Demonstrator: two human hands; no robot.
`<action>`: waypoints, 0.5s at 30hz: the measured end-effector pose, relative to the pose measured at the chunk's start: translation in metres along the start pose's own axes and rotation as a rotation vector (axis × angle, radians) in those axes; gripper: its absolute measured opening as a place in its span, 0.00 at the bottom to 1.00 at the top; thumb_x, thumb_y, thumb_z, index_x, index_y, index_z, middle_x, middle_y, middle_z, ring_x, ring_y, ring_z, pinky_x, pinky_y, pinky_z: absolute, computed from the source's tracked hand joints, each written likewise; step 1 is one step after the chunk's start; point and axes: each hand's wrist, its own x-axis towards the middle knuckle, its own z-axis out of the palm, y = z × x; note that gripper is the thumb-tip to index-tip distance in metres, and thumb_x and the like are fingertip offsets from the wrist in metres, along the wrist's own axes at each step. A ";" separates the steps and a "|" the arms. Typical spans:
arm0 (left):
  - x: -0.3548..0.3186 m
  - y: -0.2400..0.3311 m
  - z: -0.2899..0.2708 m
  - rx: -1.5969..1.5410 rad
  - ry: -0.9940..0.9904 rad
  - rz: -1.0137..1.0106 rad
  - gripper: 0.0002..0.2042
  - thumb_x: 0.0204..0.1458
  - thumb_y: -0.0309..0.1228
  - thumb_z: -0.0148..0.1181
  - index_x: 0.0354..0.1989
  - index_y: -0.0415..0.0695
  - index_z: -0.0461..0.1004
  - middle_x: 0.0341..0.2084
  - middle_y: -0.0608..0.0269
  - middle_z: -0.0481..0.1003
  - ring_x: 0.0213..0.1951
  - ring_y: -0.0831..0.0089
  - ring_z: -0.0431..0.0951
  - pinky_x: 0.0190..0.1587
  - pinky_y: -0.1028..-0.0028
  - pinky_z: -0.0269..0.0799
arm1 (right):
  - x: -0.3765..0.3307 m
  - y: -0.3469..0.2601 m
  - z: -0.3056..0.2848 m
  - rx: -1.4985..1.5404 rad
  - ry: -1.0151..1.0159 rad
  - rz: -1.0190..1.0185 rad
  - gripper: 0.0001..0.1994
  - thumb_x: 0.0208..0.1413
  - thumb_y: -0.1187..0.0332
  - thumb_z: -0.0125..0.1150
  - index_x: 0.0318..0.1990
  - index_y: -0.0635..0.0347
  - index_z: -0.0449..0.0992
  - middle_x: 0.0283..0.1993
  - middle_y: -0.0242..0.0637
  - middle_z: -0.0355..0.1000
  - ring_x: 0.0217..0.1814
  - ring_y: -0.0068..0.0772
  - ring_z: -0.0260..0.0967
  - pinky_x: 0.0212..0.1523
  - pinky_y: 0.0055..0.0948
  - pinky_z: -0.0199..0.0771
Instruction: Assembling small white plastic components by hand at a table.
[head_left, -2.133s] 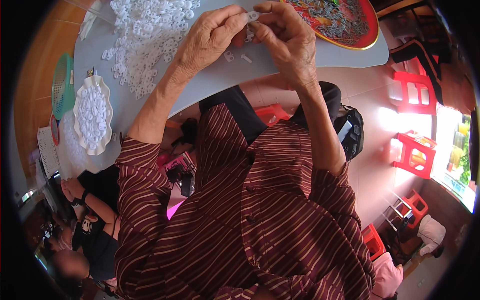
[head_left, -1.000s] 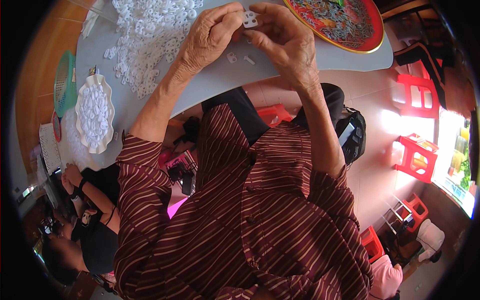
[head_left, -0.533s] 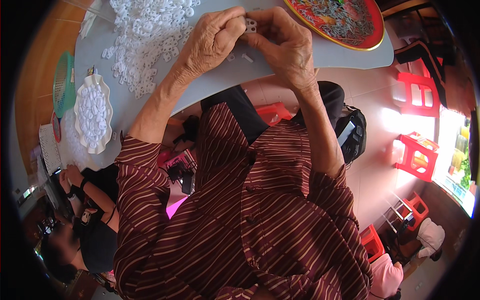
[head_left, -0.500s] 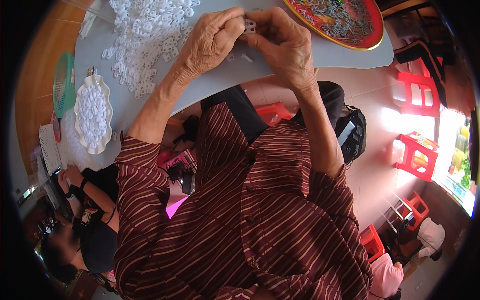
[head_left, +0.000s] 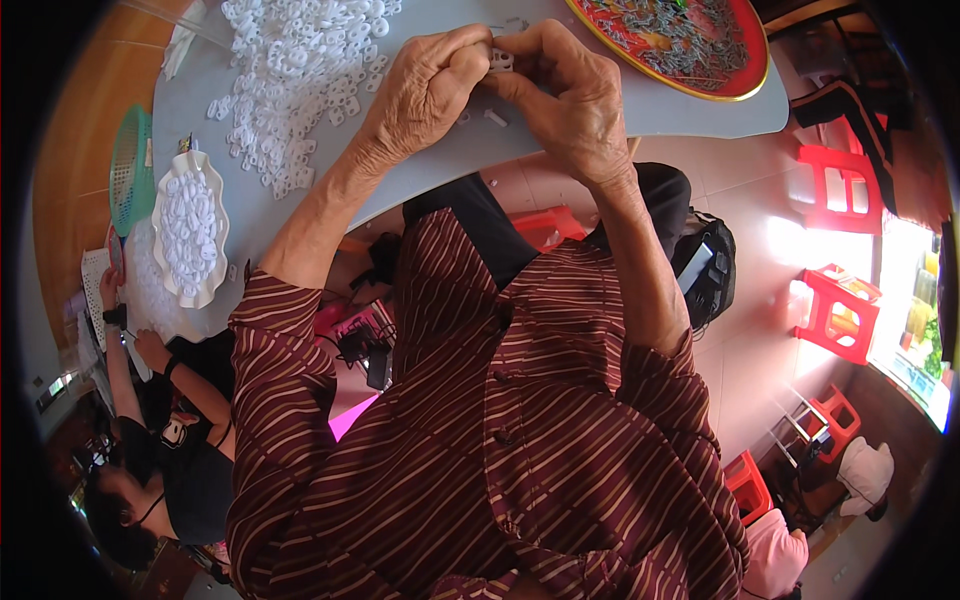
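Observation:
A small white plastic piece with holes (head_left: pixel 502 61) is held above the near part of the table. My right hand (head_left: pixel 572 100) pinches it between thumb and fingers. My left hand (head_left: pixel 432 82) is closed, its fingertips meeting the piece's left side; whatever else they grip is hidden. Just below the hands, a small white peg-like part (head_left: pixel 495 118) lies on the grey table (head_left: pixel 400 180). To the left spreads a large heap of similar white plastic pieces (head_left: pixel 290 90). At the right, a red tray with a gold rim (head_left: pixel 754 62) holds many small metal parts.
A white wavy-edged dish (head_left: pixel 190 299) of white oval pieces stands at the left, beside a green basket (head_left: pixel 128 170). A co-worker (head_left: pixel 195 490) sits at lower left. Red stools (head_left: pixel 840 312) and a black bag (head_left: pixel 712 280) are on the right.
My hands stay together, and the white piece has tilted slightly between my fingers. At the left, the co-worker's one arm has reached out toward the table's edge.

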 end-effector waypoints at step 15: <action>-0.001 0.011 -0.006 0.014 -0.115 -0.095 0.11 0.58 0.35 0.44 0.34 0.37 0.65 0.17 0.59 0.62 0.20 0.74 0.61 0.26 0.74 0.63 | -0.003 0.005 0.001 0.046 0.015 -0.047 0.10 0.41 0.77 0.67 0.32 0.65 0.73 0.24 0.39 0.74 0.26 0.24 0.74 0.27 0.22 0.72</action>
